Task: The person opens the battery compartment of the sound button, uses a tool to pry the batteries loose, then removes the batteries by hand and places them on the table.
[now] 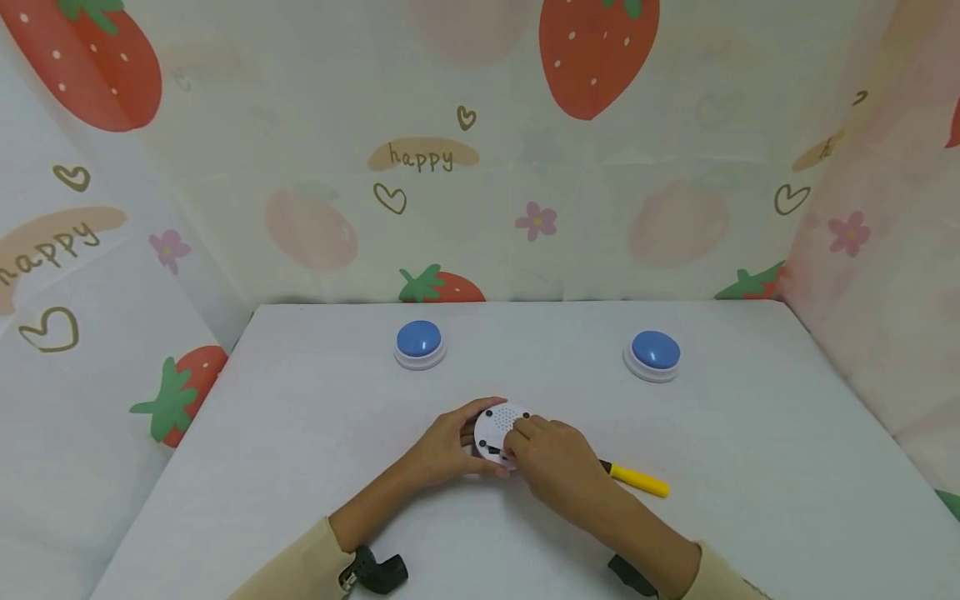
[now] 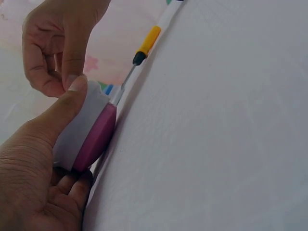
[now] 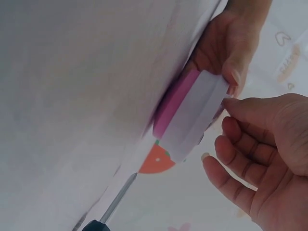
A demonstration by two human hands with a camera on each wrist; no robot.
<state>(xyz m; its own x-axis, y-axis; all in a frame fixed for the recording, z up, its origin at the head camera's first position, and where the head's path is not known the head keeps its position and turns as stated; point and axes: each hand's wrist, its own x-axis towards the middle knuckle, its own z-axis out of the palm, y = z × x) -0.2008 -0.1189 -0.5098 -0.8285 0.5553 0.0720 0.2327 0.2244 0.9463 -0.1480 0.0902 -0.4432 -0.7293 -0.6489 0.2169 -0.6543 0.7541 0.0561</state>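
**Pink-and-White Button, Held Underside Up**

Round in outline, with smooth white casing, stepped side wall and domed pink cap. Located over the near middle of the flat white tabletop, between both hands, cap facing down; contact with the surface impossible to tell. On the level underside: a cluster of small perforations, with dark round spots near the rim.

Gripped at the edge by the left hand, between thumb and bent fingers. Touched on the underside by the right hand, with fingers curled inward and thumb tip against the casing; whether pinching a small part, impossible to tell.

Also listed:
- One screwdriver, lying beside the right hand: smooth yellow handle, black collar, slim metal shaft.
- One blue-domed button, glossy, on a ringed white base, towards the far edge.
- One matching blue button, well apart to the right.
- Fabric backdrop, lightly creased, printed with strawberries, hearts and flowers.
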